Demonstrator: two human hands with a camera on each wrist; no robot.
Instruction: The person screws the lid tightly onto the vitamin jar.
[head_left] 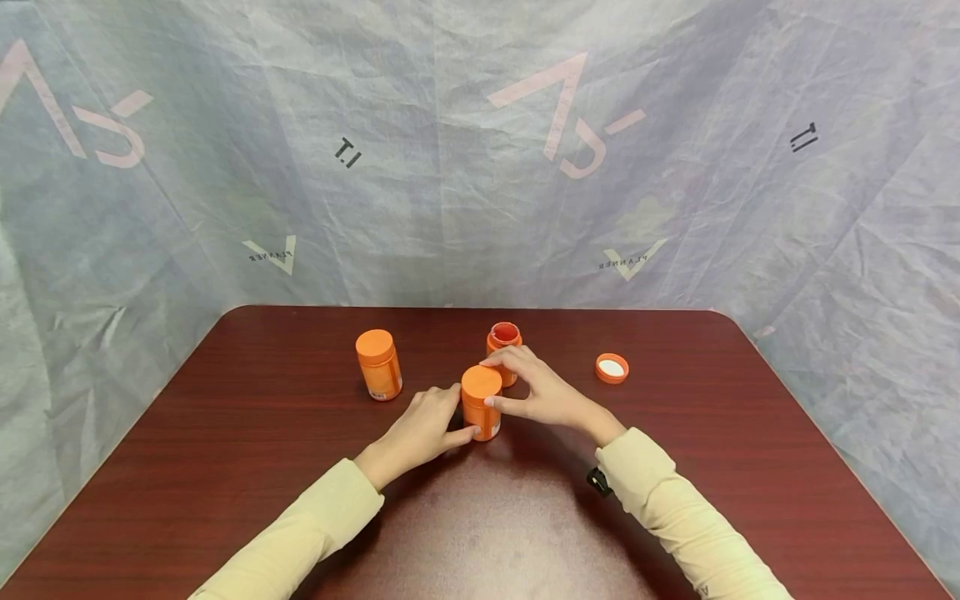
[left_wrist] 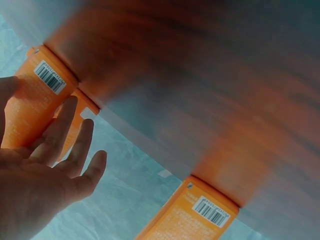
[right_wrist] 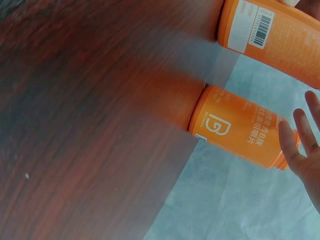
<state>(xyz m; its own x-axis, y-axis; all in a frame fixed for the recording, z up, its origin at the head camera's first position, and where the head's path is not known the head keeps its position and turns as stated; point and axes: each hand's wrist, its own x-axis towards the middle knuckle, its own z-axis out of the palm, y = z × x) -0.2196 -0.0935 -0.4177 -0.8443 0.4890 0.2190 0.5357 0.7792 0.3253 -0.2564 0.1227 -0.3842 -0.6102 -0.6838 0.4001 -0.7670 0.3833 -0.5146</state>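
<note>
A capped orange bottle stands upright on the table between both hands. My left hand grips its lower body between thumb and forefinger, while its other fingers spread out in the left wrist view. From the right, my right hand holds the orange lid, thumb at the near side and forefinger at the far rim. Just behind stands an uncapped orange bottle, its mouth showing red inside; the right hand partly hides it. In the right wrist view, that open bottle is close to the right hand's outstretched fingers.
Another capped orange bottle stands to the left, beyond the left hand. A loose orange lid with a white inside lies upturned at the right. The dark red wooden table ends at a grey fabric curtain.
</note>
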